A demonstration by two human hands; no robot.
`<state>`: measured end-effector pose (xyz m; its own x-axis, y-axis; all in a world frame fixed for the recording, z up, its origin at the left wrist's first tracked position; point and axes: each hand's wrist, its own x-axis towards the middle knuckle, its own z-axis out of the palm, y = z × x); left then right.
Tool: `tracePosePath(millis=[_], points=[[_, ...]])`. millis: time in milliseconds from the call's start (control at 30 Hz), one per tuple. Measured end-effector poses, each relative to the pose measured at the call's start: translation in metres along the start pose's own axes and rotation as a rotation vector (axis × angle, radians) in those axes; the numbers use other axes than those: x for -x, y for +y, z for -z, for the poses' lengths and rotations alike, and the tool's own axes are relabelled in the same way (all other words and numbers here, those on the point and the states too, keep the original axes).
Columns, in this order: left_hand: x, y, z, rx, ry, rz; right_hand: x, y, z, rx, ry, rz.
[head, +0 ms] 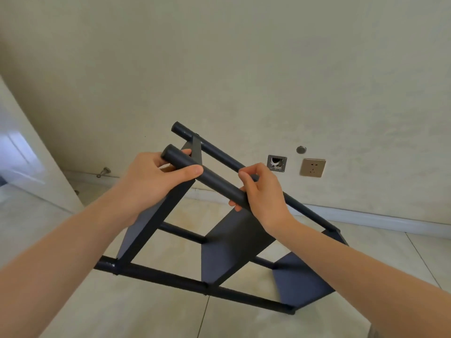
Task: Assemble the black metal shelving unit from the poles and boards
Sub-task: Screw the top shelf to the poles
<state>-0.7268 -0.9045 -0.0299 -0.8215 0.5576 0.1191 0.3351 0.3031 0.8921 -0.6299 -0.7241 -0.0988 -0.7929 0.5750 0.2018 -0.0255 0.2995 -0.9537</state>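
Plainly, the chief risk was the loose pole (210,181) going in crooked. If its lower end met the corner of the middle board (234,247) at an angle, it could jam or scrape rather than seat. The shelving unit (170,276) lay on its side on the tiled floor (146,313), apparently resting on its lower poles, so a hard push might have rocked the frame or slid it on the tiles. Fingers near the edge of the left board (146,228) could also have been nipped.

Both hands had the pole. The left hand (156,176) gripped it just below its upper end, thumb laid over the top and fingers curled underneath. The right hand (263,191) was wrapped round it further down, just above the middle board. Whether the pole ran on beyond that hand could not be told, as the wrist hid it. The pole slanted down to the right, just in front of the fitted upper pole (219,154) and roughly parallel to it, above the rest of the frame.
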Motion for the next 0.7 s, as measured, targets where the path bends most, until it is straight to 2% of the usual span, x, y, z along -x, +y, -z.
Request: tracePosePath(millis=[233,467,600,700], points=[[0.03,-0.064,0.007,-0.056,0.073,0.193,0.026,0.027,-0.017,0.078,-0.14,-0.01],[0.028,-0.122,-0.013,-0.364,-0.267,0.294,0.042,0.084,-0.019,0.35,-0.227,-0.054],[0.03,-0.151,-0.033,-0.534,-0.472,0.251,0.055,0.12,-0.016,0.392,-0.264,-0.058],[0.032,-0.169,-0.043,-0.639,-0.56,0.207,0.061,0.14,-0.015,0.406,-0.29,-0.06]])
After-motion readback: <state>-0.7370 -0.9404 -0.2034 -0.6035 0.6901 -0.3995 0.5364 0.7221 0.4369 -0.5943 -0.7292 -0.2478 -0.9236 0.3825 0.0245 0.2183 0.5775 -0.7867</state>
